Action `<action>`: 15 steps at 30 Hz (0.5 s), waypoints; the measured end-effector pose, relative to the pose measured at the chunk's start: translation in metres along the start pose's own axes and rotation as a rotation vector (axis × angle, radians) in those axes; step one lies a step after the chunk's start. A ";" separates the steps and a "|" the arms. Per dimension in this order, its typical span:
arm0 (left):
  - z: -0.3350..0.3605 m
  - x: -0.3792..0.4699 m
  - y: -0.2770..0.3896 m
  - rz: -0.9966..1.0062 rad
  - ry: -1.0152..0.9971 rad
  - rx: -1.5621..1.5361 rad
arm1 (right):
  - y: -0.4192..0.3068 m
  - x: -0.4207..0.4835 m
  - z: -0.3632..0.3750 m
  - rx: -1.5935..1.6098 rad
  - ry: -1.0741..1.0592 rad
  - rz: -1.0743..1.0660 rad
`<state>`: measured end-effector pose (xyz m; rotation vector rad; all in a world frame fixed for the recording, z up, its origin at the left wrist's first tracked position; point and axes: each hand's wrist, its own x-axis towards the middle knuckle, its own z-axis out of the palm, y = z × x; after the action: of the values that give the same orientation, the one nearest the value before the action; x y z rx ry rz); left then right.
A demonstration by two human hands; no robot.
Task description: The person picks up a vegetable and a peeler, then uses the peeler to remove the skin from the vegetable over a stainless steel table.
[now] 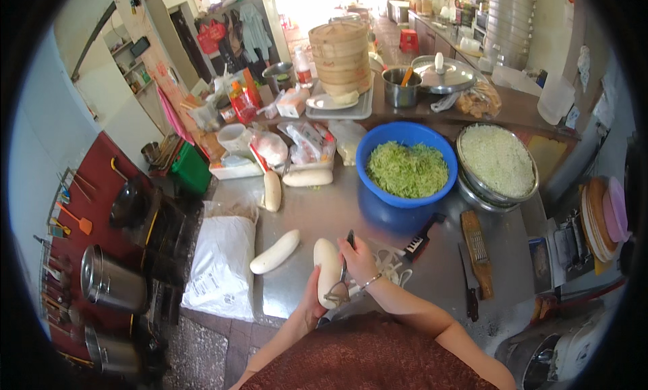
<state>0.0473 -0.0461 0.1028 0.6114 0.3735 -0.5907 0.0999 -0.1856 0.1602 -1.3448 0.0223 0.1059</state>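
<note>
My left hand (312,292) holds a pale, peeled-looking long vegetable (327,268) from its left side, near the table's front edge. In my right hand (358,261) is the dark handle of a vegetable peeler (343,283), whose metal head rests against the vegetable's lower end. A bracelet circles the right wrist. Pale strips of peel (392,266) lie on the steel table beside that wrist. Another pale long vegetable (275,252) lies to the left, and two more, one upright in view (272,191) and one lying across (308,177), lie farther back.
A blue basin (360,175) holds shredded green vegetable. Right of it, a steel bowl (535,180) holds white shreds. A wooden grater (476,253), a knife (471,294) and a black-handled tool (424,238) lie at right. A white plastic package (220,263) is at left; bamboo steamers (340,56) stand behind.
</note>
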 end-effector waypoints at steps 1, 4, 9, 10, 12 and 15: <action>0.000 0.002 -0.001 0.022 -0.026 0.018 | -0.003 -0.001 0.000 -0.028 -0.003 -0.043; 0.006 0.003 -0.005 0.007 -0.007 0.023 | 0.007 0.005 -0.002 -0.036 0.004 -0.062; 0.008 0.000 -0.004 -0.102 0.010 -0.073 | 0.032 0.046 -0.015 -0.242 0.155 -0.042; 0.010 -0.008 -0.007 -0.128 0.027 -0.074 | 0.021 0.053 -0.017 -0.199 0.200 0.002; 0.019 -0.010 -0.012 -0.182 -0.014 -0.059 | 0.058 0.098 -0.045 -0.058 0.302 0.129; 0.014 -0.011 -0.008 -0.138 -0.065 0.000 | 0.058 0.125 -0.053 -0.229 0.376 0.202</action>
<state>0.0358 -0.0550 0.1155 0.5677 0.3565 -0.7405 0.2214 -0.2166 0.0819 -1.5738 0.4762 0.0242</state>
